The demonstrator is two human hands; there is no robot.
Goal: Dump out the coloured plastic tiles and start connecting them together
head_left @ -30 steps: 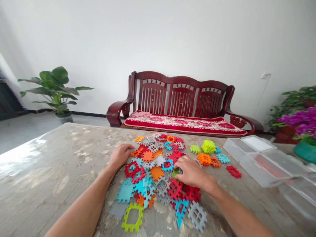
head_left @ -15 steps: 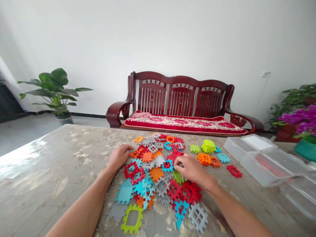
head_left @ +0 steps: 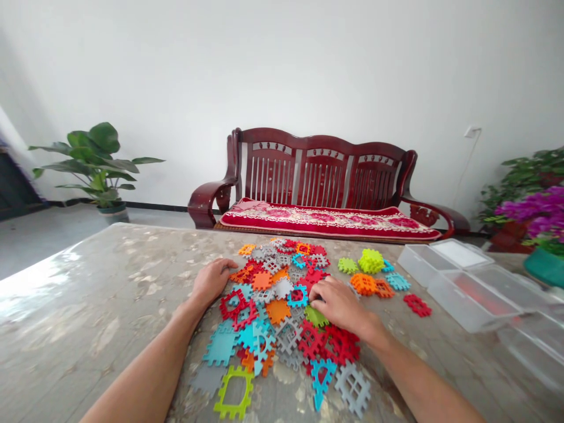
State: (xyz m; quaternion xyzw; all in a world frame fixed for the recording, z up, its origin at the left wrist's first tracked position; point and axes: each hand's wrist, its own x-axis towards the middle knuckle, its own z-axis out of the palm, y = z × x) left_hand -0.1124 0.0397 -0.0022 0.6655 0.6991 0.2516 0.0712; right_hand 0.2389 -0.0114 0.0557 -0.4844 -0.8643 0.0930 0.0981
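Notched flat plastic building pieces in many colours lie heaped on the table. At the heap's left edge, my left hand point(head_left: 213, 282) rests on the table, open, its fingers reaching toward an orange triangular piece point(head_left: 242, 274). My right hand point(head_left: 337, 301) is over the right side of the heap, fingers curled in and closed at the top of a green piece point(head_left: 316, 317). Whatever its fingertips grip is hidden. Beside them lies a blue frame piece point(head_left: 298, 296). Nearer me are a lime square frame point(head_left: 234, 392), a blue pointed piece point(head_left: 322, 379) and a grey window piece point(head_left: 353, 389).
Right of the heap sit a lime stack point(head_left: 371, 261), orange window pieces point(head_left: 363, 284), light-blue pieces point(head_left: 399, 281) and a red piece point(head_left: 417, 305). Clear plastic boxes point(head_left: 458, 305) stand at the table's right. Beyond the table is a wooden bench point(head_left: 324, 170).
My right hand has lowered slightly, its fingers now more curled over the green piece, which has shifted a little. My left hand stays in place.
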